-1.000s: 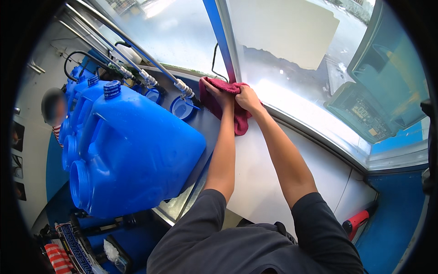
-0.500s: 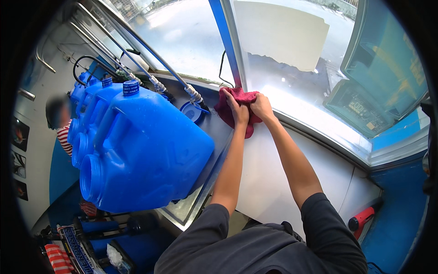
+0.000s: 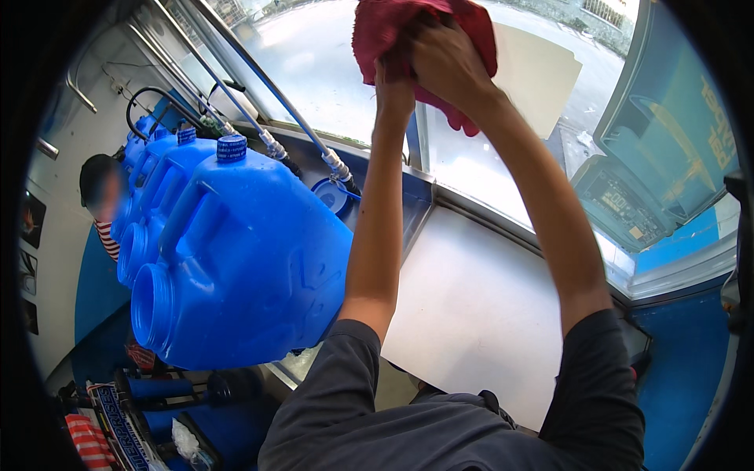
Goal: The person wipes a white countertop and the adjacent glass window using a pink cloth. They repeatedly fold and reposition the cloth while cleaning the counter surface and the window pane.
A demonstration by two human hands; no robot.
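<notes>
A dark red cloth [image 3: 375, 38] is bunched up high in front of the window, at the top of the view. My right hand [image 3: 449, 64] grips it with curled fingers, its back toward me. Beside it my left hand [image 3: 395, 88] is closed on the cloth too, its fingers partly hidden by the folds. Both arms are stretched out and raised over the white tabletop [image 3: 479, 290]. Part of the cloth hangs down below my right hand.
Several blue water jugs [image 3: 259, 251] stand in a row on the left, open mouths toward me. Behind them metal pipes [image 3: 271, 94] slant down to a steel trough. Window glass [image 3: 314, 63] runs across the front. A person [image 3: 106, 204] in a striped top is at the far left.
Both hands have lifted the cloth from the window's lower corner up and away, in front of the glass. The red-handled object at the right is now mostly hidden by my right arm.
</notes>
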